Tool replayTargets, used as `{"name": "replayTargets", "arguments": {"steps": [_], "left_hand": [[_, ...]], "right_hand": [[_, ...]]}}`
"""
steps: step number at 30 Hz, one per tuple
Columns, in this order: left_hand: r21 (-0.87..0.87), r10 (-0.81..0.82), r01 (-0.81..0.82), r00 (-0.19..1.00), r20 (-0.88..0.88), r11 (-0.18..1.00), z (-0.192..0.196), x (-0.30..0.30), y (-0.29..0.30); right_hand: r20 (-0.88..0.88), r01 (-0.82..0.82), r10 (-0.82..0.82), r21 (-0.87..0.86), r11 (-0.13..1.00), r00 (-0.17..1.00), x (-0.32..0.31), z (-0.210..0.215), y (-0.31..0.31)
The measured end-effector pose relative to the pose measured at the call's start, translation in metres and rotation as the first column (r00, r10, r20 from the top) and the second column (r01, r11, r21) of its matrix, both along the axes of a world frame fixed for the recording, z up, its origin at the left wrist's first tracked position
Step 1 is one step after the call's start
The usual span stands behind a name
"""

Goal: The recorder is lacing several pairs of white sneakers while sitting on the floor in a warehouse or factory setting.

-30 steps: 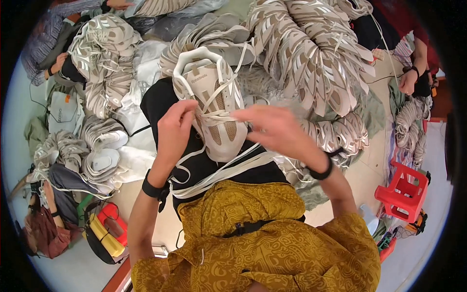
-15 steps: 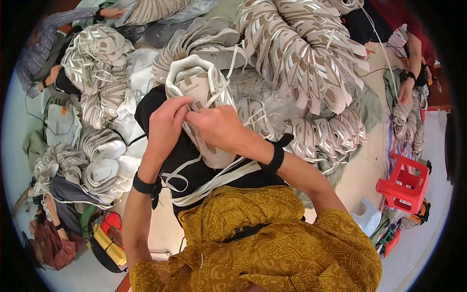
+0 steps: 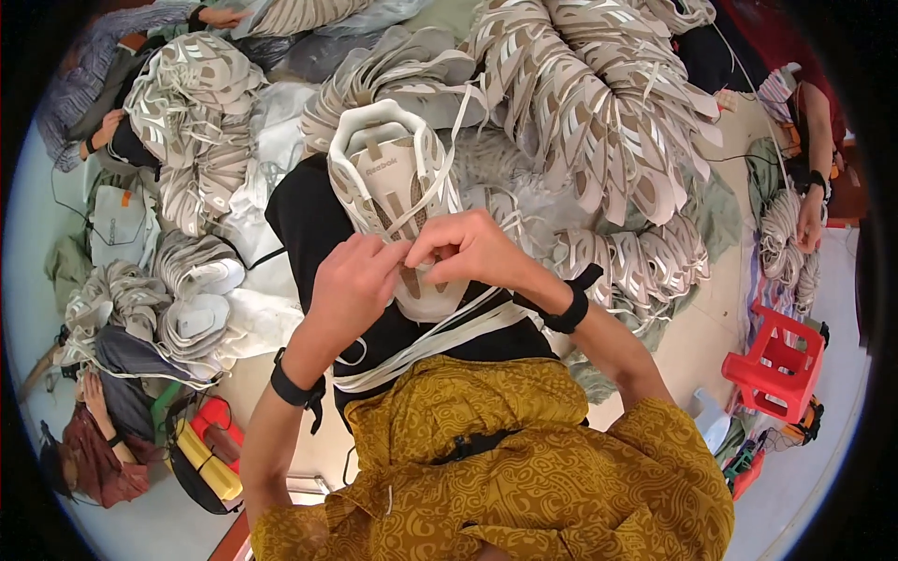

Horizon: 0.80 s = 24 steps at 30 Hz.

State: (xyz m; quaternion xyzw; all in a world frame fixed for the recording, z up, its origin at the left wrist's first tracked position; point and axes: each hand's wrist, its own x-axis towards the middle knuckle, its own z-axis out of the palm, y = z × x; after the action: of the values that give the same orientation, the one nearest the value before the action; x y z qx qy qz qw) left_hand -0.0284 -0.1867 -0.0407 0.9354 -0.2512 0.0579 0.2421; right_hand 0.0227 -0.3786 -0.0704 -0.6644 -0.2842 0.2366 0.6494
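A beige and white shoe upper (image 3: 388,173) lies over my dark-covered lap, its opening away from me and its toe toward me. Both hands meet above the lower end of its lacing. My left hand (image 3: 360,285) is closed at the left edge, fingertips together; what they pinch is hidden. From the other side my right hand (image 3: 472,248) curls in, thumb and forefinger closed on what appears to be the shoelace. A white shoelace (image 3: 453,150) runs loose up the upper's right side. Several spare white laces (image 3: 421,353) lie across my lap, near my waist.
Large stacks of similar uppers (image 3: 580,103) lie ahead, with a row of them (image 3: 645,257) at the right. More stacked uppers (image 3: 192,271) lie left. A red plastic stool (image 3: 774,360) stands at the right. Co-workers' hands (image 3: 812,220) show at both sides.
Both hands have moved down the upper toward its toe, uncovering the tongue and upper lacing. The view has shifted slightly. At the right, a co-worker's arm has moved.
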Motion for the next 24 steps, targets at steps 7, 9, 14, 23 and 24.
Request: {"name": "replayTargets", "arguments": {"steps": [7,9,14,23,24], "left_hand": [[-0.017,-0.006,0.006,1.000,0.013,1.000,-0.008,0.000,0.005],[-0.084,0.015,-0.021,0.998,-0.064,0.996,-0.007,-0.006,0.007],[-0.060,-0.041,0.034,0.991,-0.124,0.998,0.007,-0.038,-0.022],[-0.087,0.044,-0.048,0.998,-0.050,0.995,-0.001,-0.045,-0.037],[-0.109,0.070,-0.087,0.986,-0.153,0.990,0.004,-0.048,-0.033]], "right_hand": [[-0.197,0.065,-0.064,-0.002,0.998,0.978,0.000,-0.008,0.004],[-0.209,0.060,-0.067,-0.036,0.998,0.976,0.002,-0.003,0.007],[-0.109,0.078,-0.091,-0.118,0.990,0.990,0.000,0.006,0.017],[0.540,0.073,0.334,-0.599,0.797,0.773,0.008,0.014,0.054],[0.540,0.075,0.334,-0.600,0.797,0.773,0.007,0.011,0.052]]}}
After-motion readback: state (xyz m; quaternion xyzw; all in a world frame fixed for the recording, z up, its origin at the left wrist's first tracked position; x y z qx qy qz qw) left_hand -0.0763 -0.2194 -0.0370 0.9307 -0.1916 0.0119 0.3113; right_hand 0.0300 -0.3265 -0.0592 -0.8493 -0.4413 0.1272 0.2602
